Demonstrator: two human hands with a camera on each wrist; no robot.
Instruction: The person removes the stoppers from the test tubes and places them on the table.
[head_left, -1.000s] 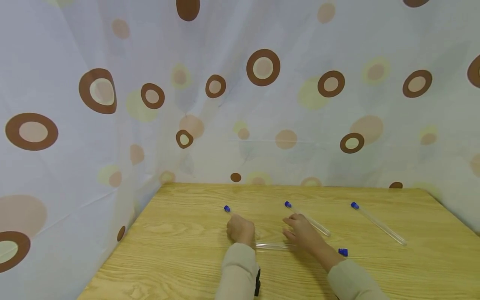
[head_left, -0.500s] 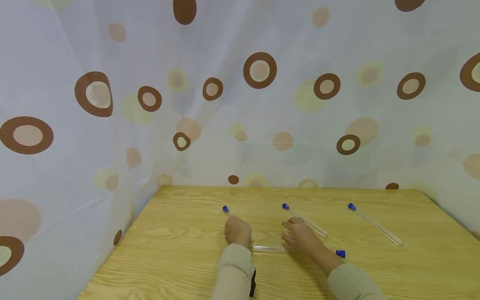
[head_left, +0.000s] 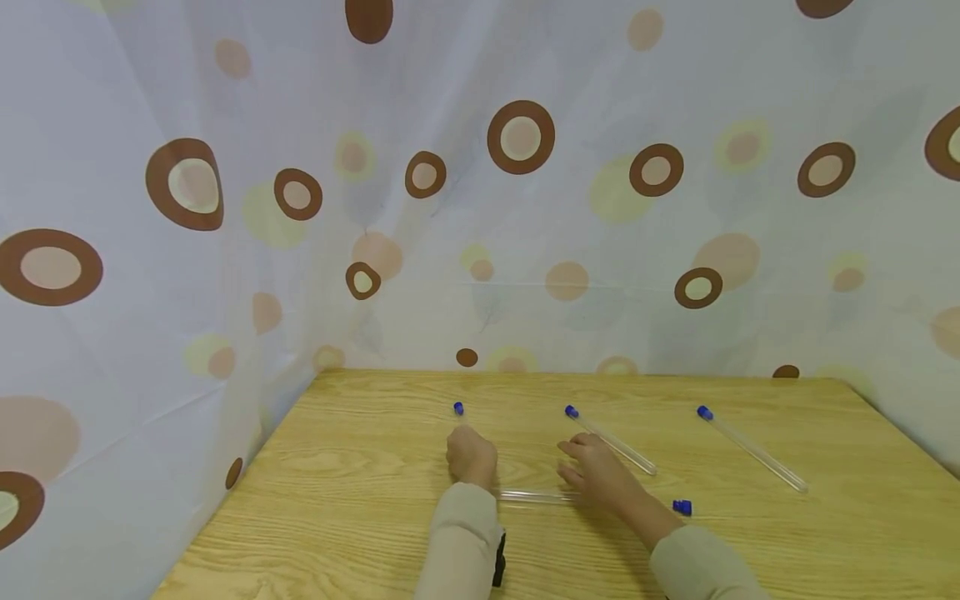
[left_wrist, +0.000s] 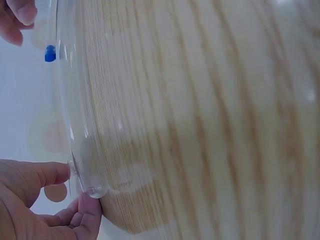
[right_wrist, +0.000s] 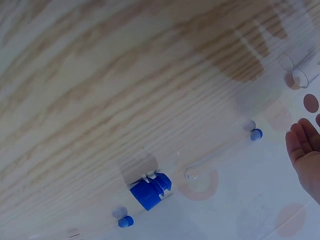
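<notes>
- Your left hand (head_left: 472,457) pinches a blue-capped test tube (head_left: 458,408), its top just beyond your knuckles.
- Your right hand (head_left: 600,473) has its fingers spread.
- An uncapped test tube (head_left: 532,497) lies between your hands.

Curtained tabletop, room type unclear

My head feed shows a yellowish wood-grain table (head_left: 322,517); a white curtain (head_left: 585,83) printed with brown and pastel circles hangs behind its far edge and along its left edge. A clear test tube (head_left: 756,451) with a blue cap (head_left: 705,412), towards the far right corner, is lab ware, but lab or home I cannot tell.
</notes>
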